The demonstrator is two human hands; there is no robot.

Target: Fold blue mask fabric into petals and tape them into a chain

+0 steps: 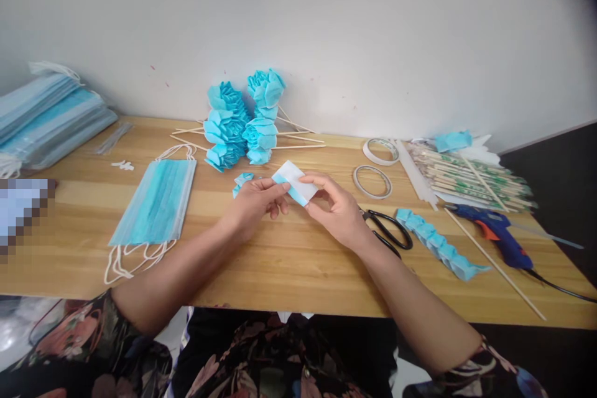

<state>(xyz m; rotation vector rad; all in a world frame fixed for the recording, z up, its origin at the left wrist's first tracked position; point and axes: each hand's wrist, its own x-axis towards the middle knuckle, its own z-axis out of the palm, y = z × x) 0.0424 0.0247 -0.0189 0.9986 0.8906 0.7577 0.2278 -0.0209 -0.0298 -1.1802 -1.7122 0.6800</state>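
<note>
While the left hand (pixel 252 204) pinches one side, the blue-and-white piece (pixel 293 175) sits between it and the right hand (pixel 336 208), pinching opposite.

Site: small handicraft workspace. A wood-grain tabletop (pixel 289 277) serves as bench, its back edge along a pale wall (pixel 326 31). Evidence, tools: corded hot glue gun (pixel 510 239), black-handled scissors (pixel 409 235), two tape rolls (pixel 379 161). Evidence, stock: bagged bundle of wooden sticks (pixel 471 179) on the right; blue pleated face masks (pixel 156 202) loose on the tabletop, packaged face masks (pixel 51 115) stacked at far left. Further evidence: cluster of blue artificial flowers (pixel 227 127) on wooden stems, toward the back. Whether the room belongs to a home or a workshop: cannot tell.
</note>
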